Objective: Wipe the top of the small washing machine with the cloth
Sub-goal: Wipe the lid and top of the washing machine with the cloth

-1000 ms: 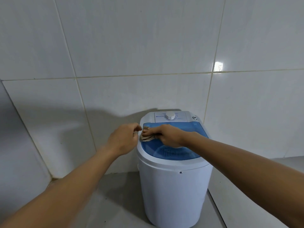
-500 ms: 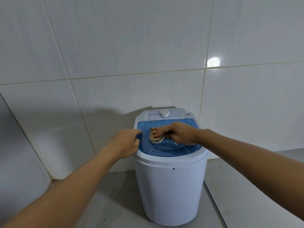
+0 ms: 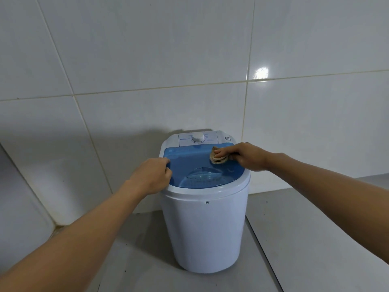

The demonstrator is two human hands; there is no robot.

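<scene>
A small white washing machine (image 3: 205, 230) stands on the grey floor against a tiled wall. Its top carries a translucent blue lid (image 3: 189, 165) and, behind it, a white control panel with a round dial (image 3: 198, 137). My right hand (image 3: 247, 155) presses a folded beige cloth (image 3: 217, 158) flat on the lid's far right part. My left hand (image 3: 152, 175) is curled over the machine's left rim, with the fingers hooked on the lid's edge.
White wall tiles (image 3: 147, 60) rise right behind and to the left of the machine, forming a corner at the lower left. Grey floor (image 3: 305, 228) stretches to the right and in front.
My right hand has slid the cloth from the lid's left side across to its far right. My left hand has stayed on the left rim. The view has shifted slightly.
</scene>
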